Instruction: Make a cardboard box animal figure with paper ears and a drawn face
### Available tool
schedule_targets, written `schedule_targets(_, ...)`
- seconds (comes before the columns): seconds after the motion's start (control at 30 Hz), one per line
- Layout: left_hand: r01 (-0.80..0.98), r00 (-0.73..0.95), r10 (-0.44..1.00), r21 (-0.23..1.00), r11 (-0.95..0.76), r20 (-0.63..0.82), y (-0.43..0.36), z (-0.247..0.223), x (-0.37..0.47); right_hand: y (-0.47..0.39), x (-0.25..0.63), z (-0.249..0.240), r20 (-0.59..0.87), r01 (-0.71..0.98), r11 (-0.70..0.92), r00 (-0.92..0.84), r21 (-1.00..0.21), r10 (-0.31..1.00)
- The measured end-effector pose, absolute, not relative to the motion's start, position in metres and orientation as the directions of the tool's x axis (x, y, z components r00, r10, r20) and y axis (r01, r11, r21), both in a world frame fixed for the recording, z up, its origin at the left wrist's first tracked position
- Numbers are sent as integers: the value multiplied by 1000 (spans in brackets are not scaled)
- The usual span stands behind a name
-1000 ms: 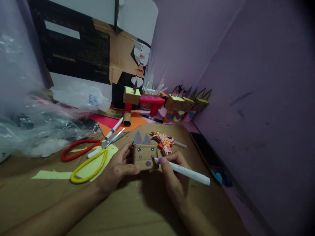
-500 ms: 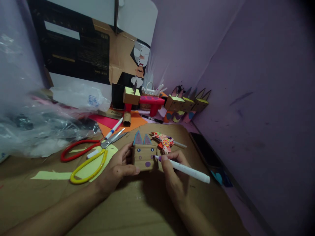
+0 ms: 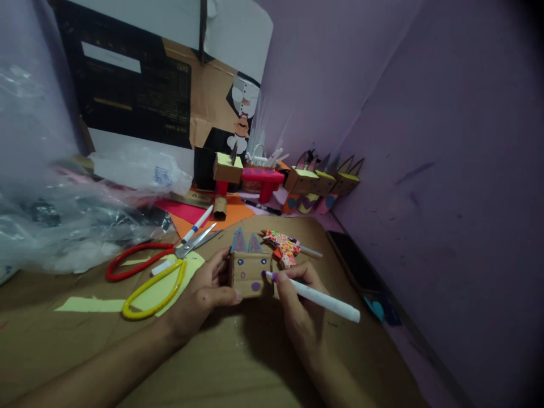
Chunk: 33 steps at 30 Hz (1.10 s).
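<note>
My left hand [image 3: 209, 290] grips the left side of a small cardboard animal head [image 3: 250, 271], thumb along its lower front edge. The head has two pointed blue-edged ears, two dark eyes, a small purple ring and a filled purple spot on its face. A white marker [image 3: 321, 297] with a purple tip is pinched in my right hand [image 3: 301, 309]. Its tip meets the right side of the face, below the right eye. Just behind my right hand lies a floral-patterned glue gun [image 3: 284, 247] with a clear stick out of its back.
Scissors [image 3: 170, 272] with red and yellow handles lie at left on yellow paper, beside another marker [image 3: 198, 224]. A phone [image 3: 355, 259] rests along the right wall. Several cardboard animal figures [image 3: 302, 180] and an upright box [image 3: 140, 90] stand behind; plastic bags [image 3: 85, 221] fill the left.
The marker tip has shifted slightly left and down on the cardboard face, covering the spot where a right-hand ring showed. My left hand keeps its hold; the view has moved slightly.
</note>
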<state>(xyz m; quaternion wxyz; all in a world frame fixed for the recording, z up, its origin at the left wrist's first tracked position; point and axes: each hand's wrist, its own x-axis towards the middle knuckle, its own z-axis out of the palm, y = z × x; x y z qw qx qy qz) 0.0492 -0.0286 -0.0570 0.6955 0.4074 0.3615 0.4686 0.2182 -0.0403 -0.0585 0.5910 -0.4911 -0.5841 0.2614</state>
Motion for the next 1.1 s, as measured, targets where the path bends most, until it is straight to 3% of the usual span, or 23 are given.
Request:
schedule_targets(0.3,-378,278,950,894,241,-138,-29,-58,49,-35,228,-59,307,44,312,351,-949,885)
schedule_targets(1.1,-395,280,953,891,226,-117,-29,-56,51,-41,219,-53,413,273,350,225,-896,882)
